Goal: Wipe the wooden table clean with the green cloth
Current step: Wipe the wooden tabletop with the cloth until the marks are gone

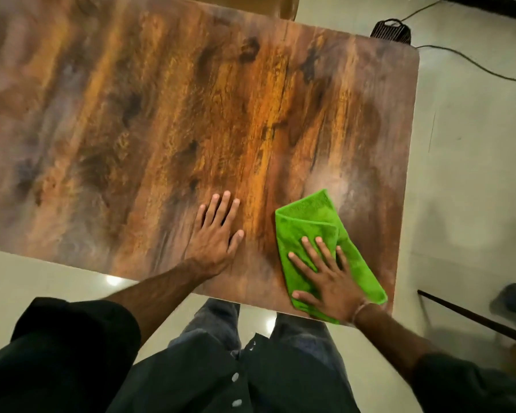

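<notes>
our right hand [329, 281] flat, fingers spread, pressing the green cloth [319, 222] at the bench [161, 114] near right corner | left hand [216, 231] flat, bracing on the near edge | cloth — soft, light, folded, likely to bunch — press mid-fold

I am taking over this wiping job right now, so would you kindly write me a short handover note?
Left hand lies flat on the table, holding nothing.
Right hand presses flat on the folded green cloth at the table's near right corner.
Done: cannot tell how much is wiped; no crumbs or spills show.
Left: probably sweep the cloth over the rest of the top, starting with the pale patch just beyond it, which may be only glare.
</notes>
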